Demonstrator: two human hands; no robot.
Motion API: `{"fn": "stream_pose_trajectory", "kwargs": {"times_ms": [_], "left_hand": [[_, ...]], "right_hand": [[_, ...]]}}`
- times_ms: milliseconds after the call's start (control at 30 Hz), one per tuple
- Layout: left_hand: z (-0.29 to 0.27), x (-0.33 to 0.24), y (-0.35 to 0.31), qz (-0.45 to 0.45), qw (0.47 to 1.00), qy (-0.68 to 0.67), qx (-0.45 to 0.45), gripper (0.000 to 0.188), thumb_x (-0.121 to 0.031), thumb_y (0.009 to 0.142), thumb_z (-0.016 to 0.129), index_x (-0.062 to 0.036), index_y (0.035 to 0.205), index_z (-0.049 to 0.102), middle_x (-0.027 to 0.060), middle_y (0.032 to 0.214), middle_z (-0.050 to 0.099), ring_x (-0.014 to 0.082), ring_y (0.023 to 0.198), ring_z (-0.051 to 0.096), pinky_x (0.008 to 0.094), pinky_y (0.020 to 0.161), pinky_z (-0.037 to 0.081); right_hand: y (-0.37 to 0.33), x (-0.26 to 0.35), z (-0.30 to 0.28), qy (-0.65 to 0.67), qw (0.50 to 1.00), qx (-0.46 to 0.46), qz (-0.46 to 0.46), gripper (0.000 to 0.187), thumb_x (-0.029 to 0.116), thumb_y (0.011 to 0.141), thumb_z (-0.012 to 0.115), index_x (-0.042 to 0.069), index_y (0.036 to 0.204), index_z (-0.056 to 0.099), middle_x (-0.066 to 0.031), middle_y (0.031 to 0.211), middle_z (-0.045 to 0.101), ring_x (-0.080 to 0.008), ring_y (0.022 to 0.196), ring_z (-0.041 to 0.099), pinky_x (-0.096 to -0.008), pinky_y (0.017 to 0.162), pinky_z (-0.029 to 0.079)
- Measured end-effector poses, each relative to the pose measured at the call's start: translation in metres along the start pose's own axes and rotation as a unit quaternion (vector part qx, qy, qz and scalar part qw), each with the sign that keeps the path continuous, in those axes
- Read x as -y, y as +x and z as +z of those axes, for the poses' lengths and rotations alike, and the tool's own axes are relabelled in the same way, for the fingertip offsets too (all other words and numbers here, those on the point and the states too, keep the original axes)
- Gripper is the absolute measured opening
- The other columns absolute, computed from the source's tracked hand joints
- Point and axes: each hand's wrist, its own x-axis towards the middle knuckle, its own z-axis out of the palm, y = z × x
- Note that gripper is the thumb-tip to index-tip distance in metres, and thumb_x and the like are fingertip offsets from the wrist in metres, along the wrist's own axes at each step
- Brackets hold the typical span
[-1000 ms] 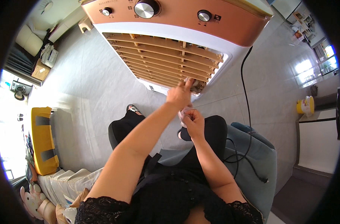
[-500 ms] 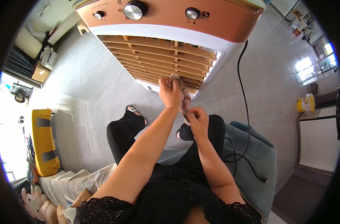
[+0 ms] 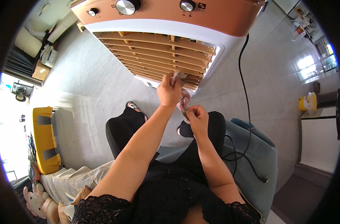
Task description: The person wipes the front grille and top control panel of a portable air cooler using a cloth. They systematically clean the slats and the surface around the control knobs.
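A twisted cloth [image 3: 183, 100], pinkish and grey, hangs between my two hands. My left hand [image 3: 168, 92] is closed on its upper part, close against the lower right slats of the grille [image 3: 155, 52]. My right hand [image 3: 198, 118] pinches the lower end of the cloth above my right knee. The grille has tan horizontal slats and belongs to an air cooler [image 3: 214, 30] with a white body. Three round knobs sit on its copper-coloured panel [image 3: 159, 9]. Whether the cloth tip passes between the slats I cannot tell.
A black power cord [image 3: 243, 78] runs down right of the cooler onto the blue-grey seat [image 3: 257, 156], its plug lying there. Left stand a yellow bin-like object [image 3: 47, 140] and a cardboard box [image 3: 41, 70]. A yellow-and-white bucket [image 3: 308, 102] is at the right.
The cooler has shifted slightly up and left in view. My left hand has moved a little left, still gripping the cloth; my right hand has hardly moved.
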Motion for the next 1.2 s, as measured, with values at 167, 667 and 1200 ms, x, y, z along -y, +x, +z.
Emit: {"fn": "stream_pose_trajectory", "kwargs": {"times_ms": [167,667,1200], "left_hand": [[0.018,0.006,0.006,-0.327,0.905,-0.271,-0.032,0.033,-0.032,0.086,0.065,0.0003,0.076,0.062,0.0067,0.068,0.059,0.0146,0.063,0.052,0.0331,0.061,0.046],[0.003,-0.031,-0.013,-0.075,0.994,-0.079,0.003,0.033,-0.029,0.088,0.066,-0.0042,0.103,0.052,0.0188,0.079,0.065,0.0380,0.069,0.064,0.0411,0.064,0.051],[-0.010,-0.022,-0.001,-0.054,0.986,0.031,0.152,0.033,-0.032,0.090,0.061,-0.0089,0.113,0.064,0.0147,0.073,0.068,0.0297,0.068,0.068,0.0426,0.063,0.053]], "right_hand": [[0.005,-0.007,0.005,0.039,0.999,-0.016,-0.007,0.013,0.003,0.079,0.064,-0.002,0.090,0.063,0.0000,0.072,0.060,-0.0049,0.064,0.052,-0.0208,0.059,0.042],[-0.002,-0.002,0.021,0.074,0.997,0.024,0.011,0.014,0.001,0.082,0.063,-0.001,0.095,0.059,-0.0010,0.074,0.061,-0.0058,0.065,0.054,-0.0197,0.061,0.043],[-0.002,-0.015,0.018,0.052,0.998,0.030,0.011,0.014,0.003,0.081,0.063,-0.001,0.093,0.061,0.0007,0.073,0.057,-0.0056,0.063,0.050,-0.0212,0.057,0.041]]}}
